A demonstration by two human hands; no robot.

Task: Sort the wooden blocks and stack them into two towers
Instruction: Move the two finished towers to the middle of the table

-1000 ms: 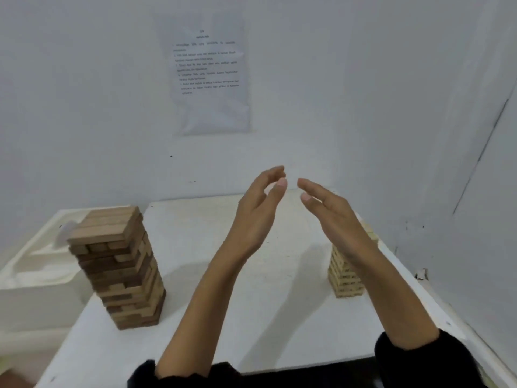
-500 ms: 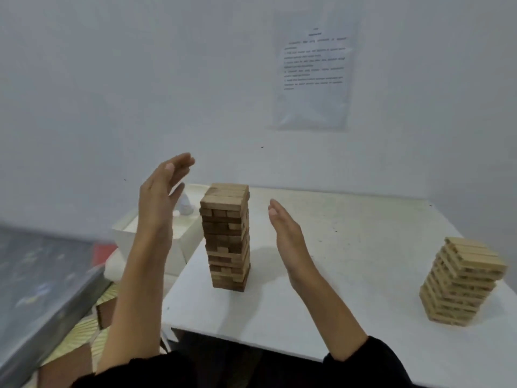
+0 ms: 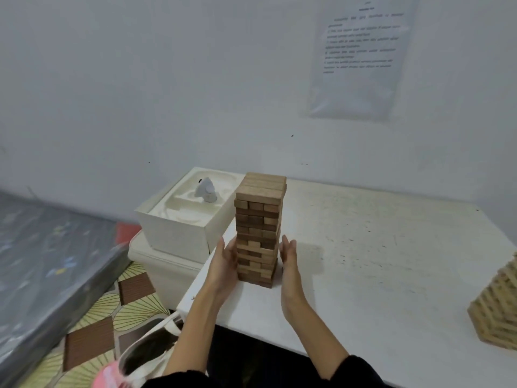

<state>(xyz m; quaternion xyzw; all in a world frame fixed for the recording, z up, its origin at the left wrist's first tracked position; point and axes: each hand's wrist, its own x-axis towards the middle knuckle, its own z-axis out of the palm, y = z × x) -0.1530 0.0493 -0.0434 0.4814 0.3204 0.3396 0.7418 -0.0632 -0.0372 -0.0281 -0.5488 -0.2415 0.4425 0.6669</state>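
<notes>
Down near 6 o'clock, left hand [image 3: 226, 261] and right hand [image 3: 289, 259] flank the dark tower [image 3: 258, 219] low down, fingers straight, gripping nothing; it stands on the table [image 3: 363, 247] at 12; light tower [image 3: 496, 312] well apart at 3 o'clock; white box [image 3: 179, 228] at 10.

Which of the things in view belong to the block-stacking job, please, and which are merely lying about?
Job: dark-brown wooden block tower, pale wooden block tower, left hand, right hand, white table.
Lying about: white moulded box, printed paper sheet on the wall, white cloth bag.
</notes>
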